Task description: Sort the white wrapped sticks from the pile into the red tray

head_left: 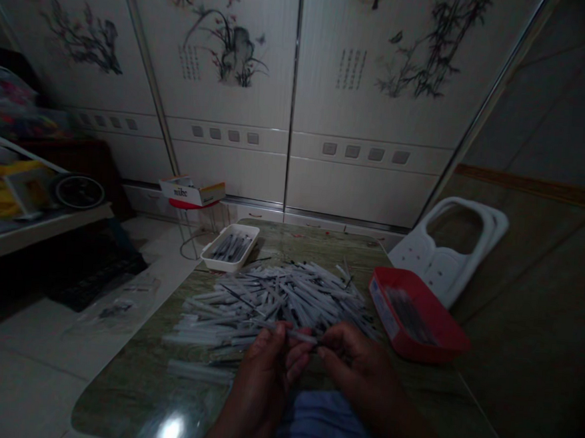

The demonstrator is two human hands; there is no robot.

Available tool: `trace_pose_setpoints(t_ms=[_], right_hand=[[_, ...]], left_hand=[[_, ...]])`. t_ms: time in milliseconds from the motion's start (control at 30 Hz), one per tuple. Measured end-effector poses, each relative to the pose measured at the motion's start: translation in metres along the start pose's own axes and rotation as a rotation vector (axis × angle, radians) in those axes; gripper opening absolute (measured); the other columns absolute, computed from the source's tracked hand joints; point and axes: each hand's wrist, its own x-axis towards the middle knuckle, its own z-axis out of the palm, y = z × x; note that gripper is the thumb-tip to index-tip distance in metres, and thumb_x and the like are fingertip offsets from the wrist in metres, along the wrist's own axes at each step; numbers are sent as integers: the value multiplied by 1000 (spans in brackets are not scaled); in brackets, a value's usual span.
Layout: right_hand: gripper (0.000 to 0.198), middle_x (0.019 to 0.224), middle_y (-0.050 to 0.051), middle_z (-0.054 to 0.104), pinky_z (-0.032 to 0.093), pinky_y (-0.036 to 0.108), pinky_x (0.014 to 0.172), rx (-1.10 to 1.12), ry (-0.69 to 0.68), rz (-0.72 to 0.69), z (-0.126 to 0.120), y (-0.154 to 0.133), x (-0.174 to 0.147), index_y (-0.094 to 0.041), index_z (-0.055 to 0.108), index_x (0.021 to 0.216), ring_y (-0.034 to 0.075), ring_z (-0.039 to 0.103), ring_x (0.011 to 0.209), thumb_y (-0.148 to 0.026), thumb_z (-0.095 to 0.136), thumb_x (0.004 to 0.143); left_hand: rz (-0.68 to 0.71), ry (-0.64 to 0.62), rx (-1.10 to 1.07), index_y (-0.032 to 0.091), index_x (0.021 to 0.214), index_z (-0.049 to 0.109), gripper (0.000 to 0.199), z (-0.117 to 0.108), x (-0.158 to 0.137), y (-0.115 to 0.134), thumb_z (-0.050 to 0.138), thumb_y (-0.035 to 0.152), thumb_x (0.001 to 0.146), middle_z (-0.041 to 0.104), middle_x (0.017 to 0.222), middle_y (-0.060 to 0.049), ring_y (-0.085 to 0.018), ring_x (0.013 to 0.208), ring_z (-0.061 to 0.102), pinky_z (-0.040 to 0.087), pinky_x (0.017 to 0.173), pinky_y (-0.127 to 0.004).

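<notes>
Over the near side of the table point(124, 394), my two hands meet at a slim whitish pen-like tube point(302, 337). My left hand point(267, 359) pinches its left part between thumb and fingers. The fingertips of my right hand point(355, 360) are closed at its right end, where a small dark tip shows. Just beyond my hands spreads a loose pile of similar pale tubes point(287, 292), several with dark parts inside or at the ends. Clear plastic sleeves point(199, 371) lie left of my left hand.
A white tray point(212, 263) with slim dark and pale sticks stands at the table's far left. To the right sits a red box point(446, 354) holding more of them. A white folded chair point(445, 256) leans at the wall; a red stool point(188, 204) bears an open carton point(179, 191).
</notes>
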Motion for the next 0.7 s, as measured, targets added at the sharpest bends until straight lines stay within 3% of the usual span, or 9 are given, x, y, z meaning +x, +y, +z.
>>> trace_pose_setpoints(t_ms=[467,700], right_hand=[[8,81,0,69,45,26,65,-32,-12,-15,0,-2,1,-21,66,86,17,64,75,-23,59,90],[11,94,2,71,50,29,76,117,-38,22,0,1,0,-21,64,100,19,67,89,-24,60,89]], left_hand=[[9,-31,51,19,105,59,23,-1,-2,-1,70,32,90,74,103,-12,-17,83,72,56,83,-32],[14,-3,8,19,104,58,24,-2,1,-4,71,31,88,75,102,-11,-17,81,73,57,81,-31]])
